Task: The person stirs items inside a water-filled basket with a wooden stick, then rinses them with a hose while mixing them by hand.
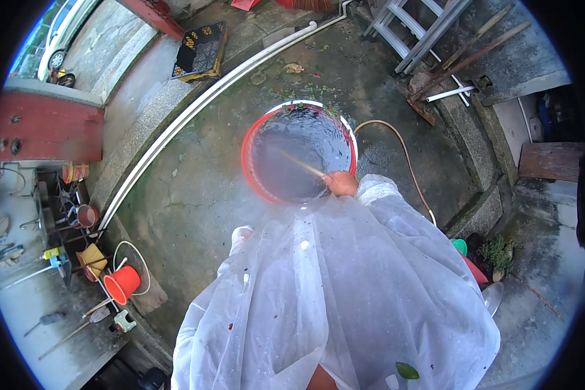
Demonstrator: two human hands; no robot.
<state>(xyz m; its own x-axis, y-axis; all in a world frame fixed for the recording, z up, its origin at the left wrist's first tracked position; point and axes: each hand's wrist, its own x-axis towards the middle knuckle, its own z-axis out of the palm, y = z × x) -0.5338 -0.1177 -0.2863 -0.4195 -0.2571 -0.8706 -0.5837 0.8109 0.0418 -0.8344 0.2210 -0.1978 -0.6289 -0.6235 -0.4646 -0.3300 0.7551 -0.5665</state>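
Observation:
My right hand (341,184) is closed around the near end of a thin tan stick (303,164) at the near right rim of a round red tub (247,153). The stick points up and left over the tub, its far end blurred. Dark, rippled water (312,133) fills the tub, with a hazy patch on the left. Leafy sprigs (296,107) lie at the far rim. My left sleeve cuff (241,234) shows left of my body, below the tub; the left hand itself is hidden. I wear a translucent white raincoat (331,279).
A brown hose (403,140) curves from behind the tub along the wet concrete floor (182,195). White pipes (195,107) run along the left step. A black crate (201,49) stands beyond. An orange bucket (122,285) is lower left; a ladder (413,32) leans upper right.

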